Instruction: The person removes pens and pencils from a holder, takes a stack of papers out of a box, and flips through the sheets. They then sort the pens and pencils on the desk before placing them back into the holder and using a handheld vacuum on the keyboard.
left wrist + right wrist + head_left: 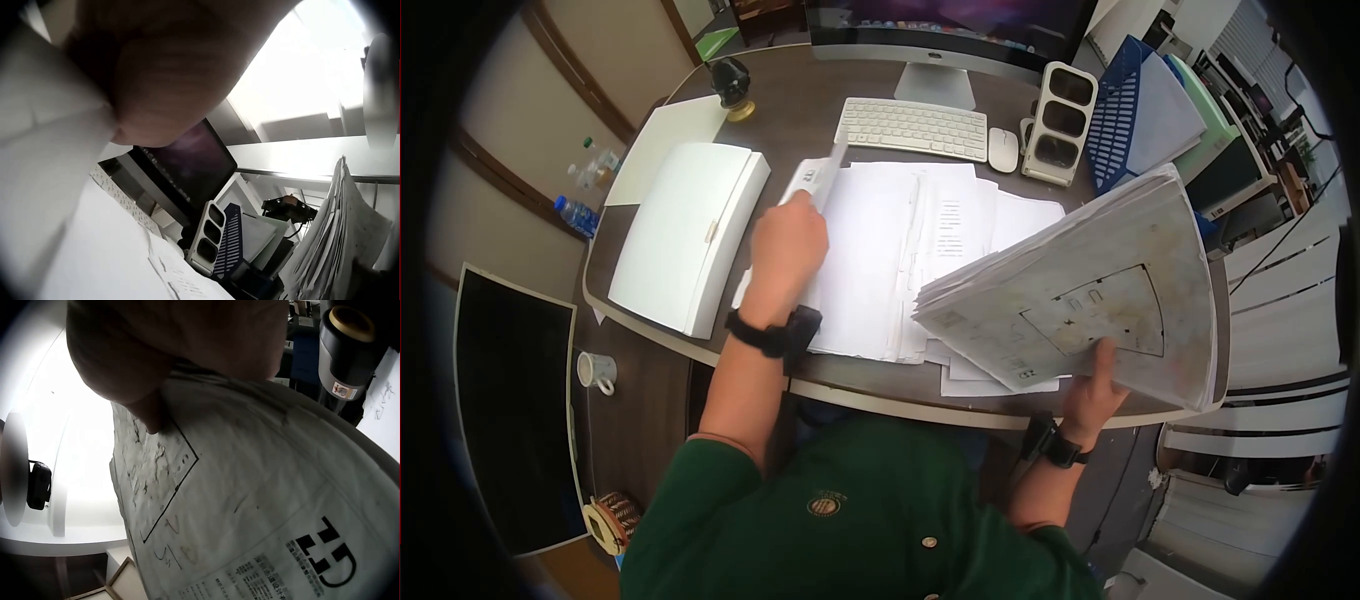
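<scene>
On the right of the desk, my right hand (1092,400) grips the lower edge of a thick worn paper bundle (1000,330), thumb on its stained front. The bundle is tilted up, its cover marked with hand-drawn lines; a printed logo and small text show on the cover (250,506) in the right wrist view. My left hand (790,245) pinches white paper (818,180) with a small dark print, standing raised at the left side of a loose white paper stack (860,260). The fingertips of my left hand are partly hidden.
A white file box (675,230) lies at the left. Behind the papers are a keyboard (915,128), mouse (1003,150), monitor (935,60), three-slot holder (1060,125) and blue file rack (1122,115). A mug (597,371) stands at the lower left.
</scene>
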`<state>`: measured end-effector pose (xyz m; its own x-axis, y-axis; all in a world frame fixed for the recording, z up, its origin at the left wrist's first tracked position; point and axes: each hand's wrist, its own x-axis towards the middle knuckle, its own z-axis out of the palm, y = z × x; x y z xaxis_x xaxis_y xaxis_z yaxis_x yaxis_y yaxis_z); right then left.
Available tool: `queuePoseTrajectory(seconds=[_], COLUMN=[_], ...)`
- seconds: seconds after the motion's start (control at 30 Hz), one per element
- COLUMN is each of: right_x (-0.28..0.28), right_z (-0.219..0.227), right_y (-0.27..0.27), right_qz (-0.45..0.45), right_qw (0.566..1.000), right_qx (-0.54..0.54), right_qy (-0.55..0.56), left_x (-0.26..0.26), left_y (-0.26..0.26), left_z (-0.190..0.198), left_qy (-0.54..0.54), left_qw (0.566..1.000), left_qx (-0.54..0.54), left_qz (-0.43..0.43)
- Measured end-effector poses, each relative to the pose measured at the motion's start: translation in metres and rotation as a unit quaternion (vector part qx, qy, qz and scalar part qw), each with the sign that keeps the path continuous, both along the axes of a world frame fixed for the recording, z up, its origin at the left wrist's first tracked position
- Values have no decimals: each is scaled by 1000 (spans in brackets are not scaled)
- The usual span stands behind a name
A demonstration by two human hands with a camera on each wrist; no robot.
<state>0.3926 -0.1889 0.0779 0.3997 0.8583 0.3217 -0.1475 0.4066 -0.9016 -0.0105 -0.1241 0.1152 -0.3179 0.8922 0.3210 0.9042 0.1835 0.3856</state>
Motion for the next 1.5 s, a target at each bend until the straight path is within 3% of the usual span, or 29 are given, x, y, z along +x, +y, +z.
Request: queuePoseTrajectory(seconds=[0.1, 0.13, 0.2, 0.27, 0.37, 0.5, 0.53, 0.63, 0.73, 0.8, 0.87, 0.97, 1.0, 1.03, 1.1, 1.27, 1.5], right_x=[7, 8, -7, -21, -24, -19, -19, -30, -36, -40, -44, -47, -49, -52, -57, -67, -66], right_z=[0, 0, 14, 29, 40, 43, 44, 52, 55, 60, 65, 61, 59, 59, 58, 61, 57], right_y=[1, 2, 9, 12, 14, 15, 15, 15, 12, 10, 9, 11, 13, 14, 14, 12, 10], right_qz=[8, 7, -6, -9, 10, 59, 75, 89, 103, 110, 114, 116, 117, 123, 137, 160, 179], right_qw=[998, 996, 998, 999, 998, 994, 992, 993, 991, 990, 988, 988, 988, 987, 984, 982, 974], right_qx=[-61, -87, -53, -42, -63, -95, -101, -79, -80, -87, -103, -104, -100, -102, -108, -90, -134], right_qy=[-8, -21, -19, -15, -14, -9, -1, -20, -19, -11, -4, -12, -18, -24, -37, -33, -23], left_x=[13, 14, 17, 29, 25, 36, 37, 56, 46, 39, 41, 53, 56, 69, 100, 154, 165], left_y=[-26, -31, -46, -59, -66, -60, -57, -46, -47, -56, -69, -87, -91, -89, -75, -56, -52], left_z=[60, 66, 85, 105, 109, 100, 94, 92, 102, 111, 121, 126, 133, 140, 129, 62, 55], left_qy=[-146, -234, -406, -567, -666, -730, -726, -710, -597, -529, -395, -129, 24, 33, 50, 13, -50], left_qw=[987, 960, 869, 747, 632, 583, 579, 622, 722, 750, 785, 860, 881, 878, 875, 920, 919], left_qx=[72, 145, 242, 290, 282, 216, 179, 186, 263, 337, 434, 462, 418, 363, 297, 124, 102], left_qz=[-2, -54, -148, -189, -279, -282, -324, -272, -231, -211, -201, -175, -221, -311, -378, -373, -377])
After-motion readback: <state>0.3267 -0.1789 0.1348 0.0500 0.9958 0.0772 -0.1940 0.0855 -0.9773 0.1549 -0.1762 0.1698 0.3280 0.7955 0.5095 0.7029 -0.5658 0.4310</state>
